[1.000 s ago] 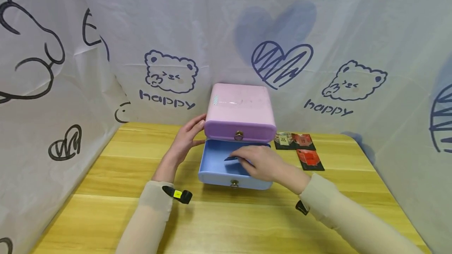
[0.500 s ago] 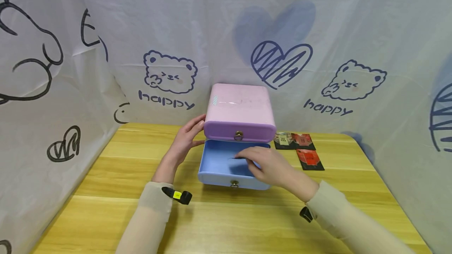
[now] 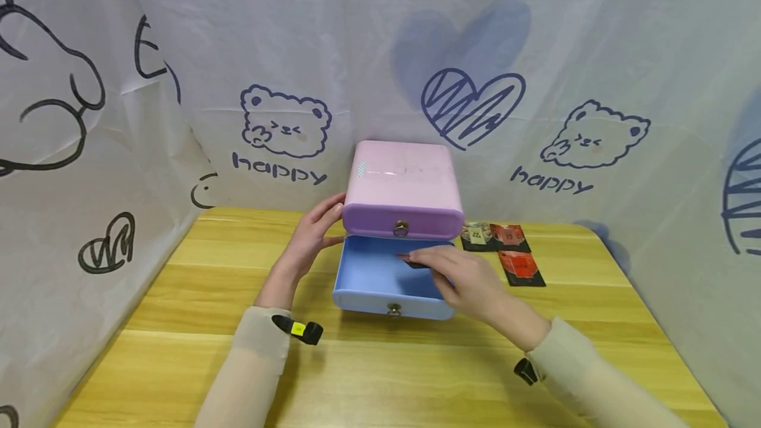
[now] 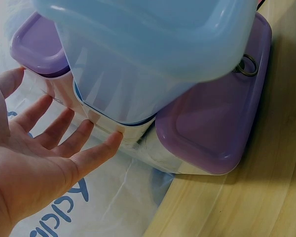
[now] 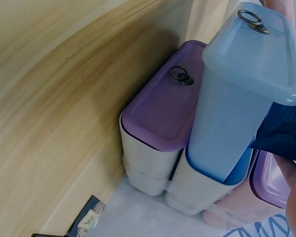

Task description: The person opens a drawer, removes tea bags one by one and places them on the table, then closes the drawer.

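A small desktop drawer cabinet (image 3: 407,174) has a purple top drawer front (image 3: 370,220). Below it, a light blue drawer (image 3: 394,305) is pulled out; the left wrist view shows another purple drawer front (image 4: 207,126) beneath that. My left hand (image 3: 308,236) rests its spread fingertips against the cabinet's left side. Over the blue drawer, my right hand (image 3: 470,283) pinches a small flat packet (image 3: 410,260) between thumb and fingers. The packet looks dark with a reddish edge in the head view, and dark blue-black in the right wrist view.
Several packets, including a red-and-black one (image 3: 521,268) and a pale-labelled one (image 3: 477,236), lie on the wooden table (image 3: 380,375) right of the cabinet. A printed white sheet (image 3: 380,45) hangs close behind.
My right hand has drawn back rightward with the packet, whose reddish edge now shows. My left hand has stayed against the cabinet, and the drawer has not moved.
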`<state>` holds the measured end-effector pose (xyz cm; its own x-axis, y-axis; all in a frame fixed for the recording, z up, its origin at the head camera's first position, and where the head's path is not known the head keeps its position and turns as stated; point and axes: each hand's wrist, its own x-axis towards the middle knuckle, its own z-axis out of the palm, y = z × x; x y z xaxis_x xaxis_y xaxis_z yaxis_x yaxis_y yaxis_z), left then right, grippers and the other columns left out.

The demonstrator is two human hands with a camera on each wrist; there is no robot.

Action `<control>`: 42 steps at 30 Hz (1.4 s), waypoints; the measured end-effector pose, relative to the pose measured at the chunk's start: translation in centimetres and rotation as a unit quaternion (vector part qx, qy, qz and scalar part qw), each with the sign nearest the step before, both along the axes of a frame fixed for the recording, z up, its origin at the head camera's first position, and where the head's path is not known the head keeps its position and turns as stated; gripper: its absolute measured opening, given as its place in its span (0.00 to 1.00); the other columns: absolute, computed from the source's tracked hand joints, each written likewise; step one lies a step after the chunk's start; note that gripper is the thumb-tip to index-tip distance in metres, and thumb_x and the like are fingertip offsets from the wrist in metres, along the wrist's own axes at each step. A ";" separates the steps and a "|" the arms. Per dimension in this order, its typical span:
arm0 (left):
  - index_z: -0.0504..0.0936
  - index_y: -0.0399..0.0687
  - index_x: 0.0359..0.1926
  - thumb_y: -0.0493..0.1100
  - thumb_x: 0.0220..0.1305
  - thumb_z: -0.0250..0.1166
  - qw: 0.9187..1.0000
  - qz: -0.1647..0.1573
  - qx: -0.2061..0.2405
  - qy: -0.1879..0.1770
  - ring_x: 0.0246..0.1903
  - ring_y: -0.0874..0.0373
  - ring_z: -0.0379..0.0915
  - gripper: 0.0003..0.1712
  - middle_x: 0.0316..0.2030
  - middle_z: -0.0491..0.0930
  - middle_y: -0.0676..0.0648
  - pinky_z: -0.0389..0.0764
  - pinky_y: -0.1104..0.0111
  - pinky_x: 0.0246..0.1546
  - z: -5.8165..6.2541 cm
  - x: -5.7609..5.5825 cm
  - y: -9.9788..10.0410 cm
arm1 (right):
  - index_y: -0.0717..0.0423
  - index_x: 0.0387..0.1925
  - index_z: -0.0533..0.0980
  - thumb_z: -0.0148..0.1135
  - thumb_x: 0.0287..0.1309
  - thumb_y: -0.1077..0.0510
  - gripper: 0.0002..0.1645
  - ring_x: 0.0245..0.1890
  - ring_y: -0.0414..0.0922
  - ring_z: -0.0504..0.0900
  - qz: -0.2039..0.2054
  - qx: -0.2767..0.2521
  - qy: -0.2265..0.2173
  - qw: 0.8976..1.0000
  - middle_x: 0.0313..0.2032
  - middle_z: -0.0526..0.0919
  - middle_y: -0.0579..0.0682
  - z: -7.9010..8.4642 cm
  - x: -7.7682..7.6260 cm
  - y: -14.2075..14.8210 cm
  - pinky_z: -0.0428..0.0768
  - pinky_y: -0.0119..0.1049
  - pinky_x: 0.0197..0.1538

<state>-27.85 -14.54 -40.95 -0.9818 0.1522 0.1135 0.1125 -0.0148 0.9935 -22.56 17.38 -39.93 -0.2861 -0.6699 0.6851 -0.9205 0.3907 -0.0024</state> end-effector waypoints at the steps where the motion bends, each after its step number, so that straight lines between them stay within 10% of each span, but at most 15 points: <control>1: 0.65 0.50 0.79 0.56 0.81 0.54 1.000 0.000 0.001 -0.001 0.74 0.44 0.60 0.33 0.77 0.63 0.44 0.76 0.40 0.64 0.0 0.0 0.0 | 0.58 0.58 0.82 0.62 0.56 0.72 0.26 0.51 0.49 0.87 0.000 -0.003 0.002 1.000 0.52 0.88 0.51 0.0 0.1 0.1 0.88 0.45 0.49; 24: 0.65 0.52 0.79 0.57 0.80 0.54 1.000 0.000 -0.006 0.004 0.74 0.43 0.60 0.33 0.77 0.63 0.44 0.76 0.40 0.64 0.0 0.1 0.0 | 0.62 0.56 0.83 0.42 0.77 0.63 0.23 0.55 0.56 0.85 -0.026 -0.087 0.069 0.994 0.56 0.86 0.56 -1.2 1.0 3.2 0.75 0.34 0.68; 42: 0.64 0.51 0.79 0.56 0.80 0.54 1.000 -0.003 -0.004 0.000 0.75 0.43 0.59 0.33 0.77 0.63 0.44 0.76 0.41 0.64 0.2 0.1 0.0 | 0.62 0.57 0.83 0.44 0.68 0.67 0.25 0.55 0.55 0.84 -0.094 -0.091 0.032 0.991 0.57 0.86 0.55 -4.0 0.4 7.5 0.67 0.28 0.73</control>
<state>-27.73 -14.59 -40.73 -0.9807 0.1596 0.1131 0.1132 -0.0086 0.9935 -22.17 24.87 -43.95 -0.3466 -0.4728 0.8102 -0.8320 0.5538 -0.0328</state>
